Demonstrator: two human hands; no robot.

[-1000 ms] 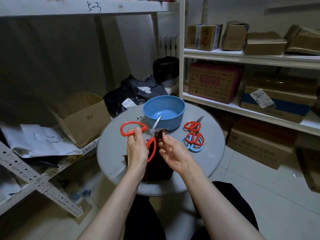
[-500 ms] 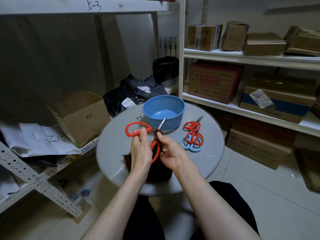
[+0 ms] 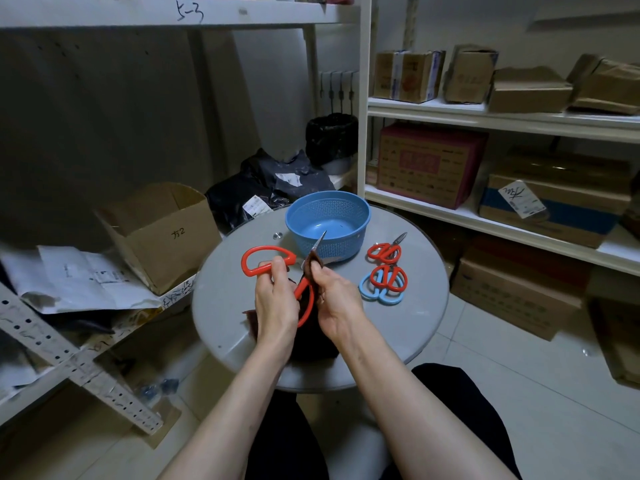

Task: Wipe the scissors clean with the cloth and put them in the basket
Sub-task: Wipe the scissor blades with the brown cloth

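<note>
Over table: left hand grips scissors; right hand pinches cloth.

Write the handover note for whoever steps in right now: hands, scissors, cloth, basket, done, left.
Left hand grips the large orange scissors by a handle, blades open.
Right hand pinches the dark cloth round one blade; the rest lies on the table.
Blue basket: empty, at the table's far side.
Done: nothing in the basket.
Left: finish this wipe, basket it, then the three small scissors lying right of the basket.
</note>
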